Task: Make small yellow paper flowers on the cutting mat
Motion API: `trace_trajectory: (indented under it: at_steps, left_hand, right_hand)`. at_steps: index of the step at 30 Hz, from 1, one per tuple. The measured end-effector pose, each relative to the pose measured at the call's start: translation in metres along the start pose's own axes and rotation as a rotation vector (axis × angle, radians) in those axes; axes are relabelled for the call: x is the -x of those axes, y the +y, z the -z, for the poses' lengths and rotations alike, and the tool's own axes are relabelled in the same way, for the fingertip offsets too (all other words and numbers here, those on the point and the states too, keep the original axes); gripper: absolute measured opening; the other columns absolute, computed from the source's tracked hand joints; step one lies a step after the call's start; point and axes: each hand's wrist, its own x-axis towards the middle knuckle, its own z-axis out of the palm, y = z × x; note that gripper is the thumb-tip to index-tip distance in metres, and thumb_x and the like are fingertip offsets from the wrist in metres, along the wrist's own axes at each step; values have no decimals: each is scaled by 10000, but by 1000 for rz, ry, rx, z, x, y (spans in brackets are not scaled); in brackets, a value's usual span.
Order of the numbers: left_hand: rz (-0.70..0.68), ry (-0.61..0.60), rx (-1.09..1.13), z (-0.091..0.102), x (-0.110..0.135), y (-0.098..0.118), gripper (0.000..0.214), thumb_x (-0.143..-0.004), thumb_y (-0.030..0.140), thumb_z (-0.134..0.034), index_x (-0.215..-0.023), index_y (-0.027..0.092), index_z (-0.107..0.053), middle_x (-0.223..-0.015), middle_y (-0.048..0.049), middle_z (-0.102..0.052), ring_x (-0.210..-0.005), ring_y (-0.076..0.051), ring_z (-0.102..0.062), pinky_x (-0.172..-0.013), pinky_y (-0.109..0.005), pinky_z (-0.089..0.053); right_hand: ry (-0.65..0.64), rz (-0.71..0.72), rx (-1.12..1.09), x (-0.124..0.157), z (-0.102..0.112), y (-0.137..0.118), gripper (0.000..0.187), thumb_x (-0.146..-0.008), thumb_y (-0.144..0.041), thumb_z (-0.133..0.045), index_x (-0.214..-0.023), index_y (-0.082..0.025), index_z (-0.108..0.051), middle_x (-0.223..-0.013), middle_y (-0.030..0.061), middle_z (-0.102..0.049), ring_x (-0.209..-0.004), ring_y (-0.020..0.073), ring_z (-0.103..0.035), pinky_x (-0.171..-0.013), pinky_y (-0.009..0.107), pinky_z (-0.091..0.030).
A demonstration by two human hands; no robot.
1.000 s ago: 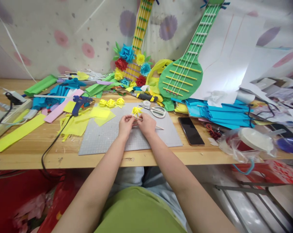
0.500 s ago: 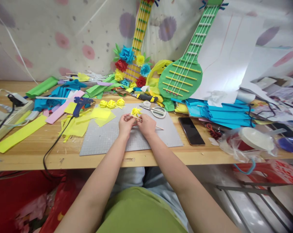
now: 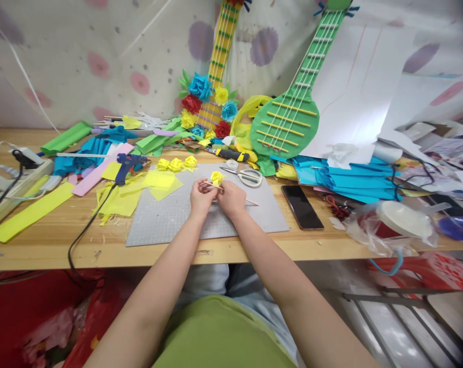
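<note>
Over the grey cutting mat (image 3: 158,225) my two hands meet, fingers closed. My left hand (image 3: 201,197) pinches a thin wooden stick (image 3: 212,184) that slants toward the right fingers. A small yellow paper flower (image 3: 217,177) rises from the fingertips of my right hand (image 3: 232,197), which grips its base. Another stretch of thin stick (image 3: 251,203) shows to the right of that hand; whether it is the same stick is hidden. White-handled scissors (image 3: 250,177) lie just beyond, beside a small white roll (image 3: 232,164). Several finished yellow flowers (image 3: 176,164) sit in a row behind the mat.
Yellow paper sheets (image 3: 160,180) and a blue glue gun (image 3: 126,167) with a black cord lie left. A phone (image 3: 302,206) rests right of the mat, near blue crepe paper (image 3: 350,179). Behind stand a green paper instrument (image 3: 287,125) and a yellow flower-trimmed one (image 3: 219,56).
The yellow flower at my fingertips has turned and shifted slightly right. My left hand has moved a little to the right, closer to my right hand.
</note>
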Motion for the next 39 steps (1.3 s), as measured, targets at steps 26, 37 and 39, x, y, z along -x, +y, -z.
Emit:
trace_trajectory:
  at_steps: [26, 37, 39]
  left_hand:
    - [-222, 66, -268, 7, -6, -11, 268, -661, 163, -537, -911, 207, -451, -841, -20, -618, -726, -118, -593, -650, -244, -465]
    - [-328, 34, -458, 7, 6, -1, 321, -630, 173, -607, -921, 245, -494, -866, 5, -627, -758, -131, -587, -621, -230, -430]
    - [-332, 32, -455, 7, 6, 0, 284, -630, 176, -607, -889, 242, -512, -850, 8, -622, -750, -129, -580, -615, -227, -425]
  right_hand:
    - [-11, 62, 28, 2, -2, -2, 133, -764, -288, -453, -806, -223, -562, -819, 13, -620, -761, 146, -544, -595, 247, -308]
    - [-14, 50, 4, 3, -1, -1, 153, -788, -272, -421, -805, -220, -563, -812, 16, -617, -754, 143, -541, -582, 244, -301]
    - [-9, 43, -5, 3, -1, 0, 152, -784, -281, -426, -801, -221, -565, -811, 15, -616, -761, 144, -541, -584, 243, -305]
